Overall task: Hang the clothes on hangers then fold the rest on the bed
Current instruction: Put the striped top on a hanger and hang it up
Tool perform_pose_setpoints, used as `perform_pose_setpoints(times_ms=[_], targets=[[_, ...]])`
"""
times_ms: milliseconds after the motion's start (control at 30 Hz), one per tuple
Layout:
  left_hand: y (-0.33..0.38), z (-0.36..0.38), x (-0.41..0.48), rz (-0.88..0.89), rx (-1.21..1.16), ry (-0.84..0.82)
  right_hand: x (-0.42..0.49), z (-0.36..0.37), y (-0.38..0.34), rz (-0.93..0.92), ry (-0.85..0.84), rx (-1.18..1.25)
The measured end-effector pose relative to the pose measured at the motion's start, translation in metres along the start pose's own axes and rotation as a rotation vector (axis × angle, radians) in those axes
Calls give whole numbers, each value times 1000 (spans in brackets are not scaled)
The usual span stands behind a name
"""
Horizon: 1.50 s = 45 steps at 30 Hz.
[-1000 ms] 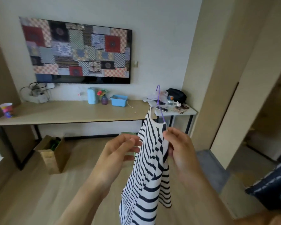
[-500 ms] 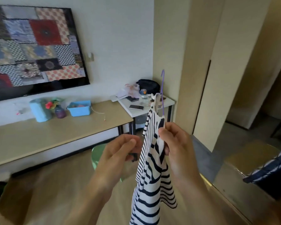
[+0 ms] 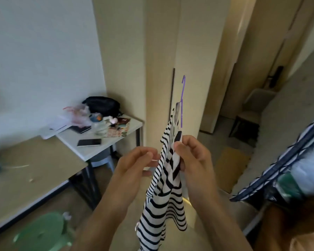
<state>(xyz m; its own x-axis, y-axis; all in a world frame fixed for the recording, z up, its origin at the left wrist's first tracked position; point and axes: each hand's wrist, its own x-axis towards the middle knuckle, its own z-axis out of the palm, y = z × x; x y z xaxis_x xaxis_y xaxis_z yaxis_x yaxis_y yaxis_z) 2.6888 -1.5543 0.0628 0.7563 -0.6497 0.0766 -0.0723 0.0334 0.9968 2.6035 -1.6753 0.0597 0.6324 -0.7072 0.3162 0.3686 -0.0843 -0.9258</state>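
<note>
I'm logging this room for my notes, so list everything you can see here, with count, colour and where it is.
striped garment: one, black and white, centre, held up
hanger: one, purple, hook above the garment
side table: one, white, left of centre
phone: one, dark, on the side table
bag: one, black, back of the side table
desk: one, light wood, far left
stool: one, green, lower left
chair: one, grey, right background
right hand: one, pinching the garment's top
left hand: one, at the garment's edge, grip unclear
</note>
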Motion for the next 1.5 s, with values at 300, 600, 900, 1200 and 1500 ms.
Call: perform_pose_setpoints(times_ms=[300,600,900,1200,1500], targets=[[-8,-8,217,16,-41,-303,158,13,53,-44,275,-145],[-26,55,379,-2,-74,-540,301,-39,79,-50,451,-208],[-50,178,531,-17,-52,-543,455,-162,120,-81,470,-228],[-40,307,672,18,-32,-576,616,-277,129,-84,473,-213],[-57,418,831,56,-105,-681,775,-371,162,-100,534,-239]])
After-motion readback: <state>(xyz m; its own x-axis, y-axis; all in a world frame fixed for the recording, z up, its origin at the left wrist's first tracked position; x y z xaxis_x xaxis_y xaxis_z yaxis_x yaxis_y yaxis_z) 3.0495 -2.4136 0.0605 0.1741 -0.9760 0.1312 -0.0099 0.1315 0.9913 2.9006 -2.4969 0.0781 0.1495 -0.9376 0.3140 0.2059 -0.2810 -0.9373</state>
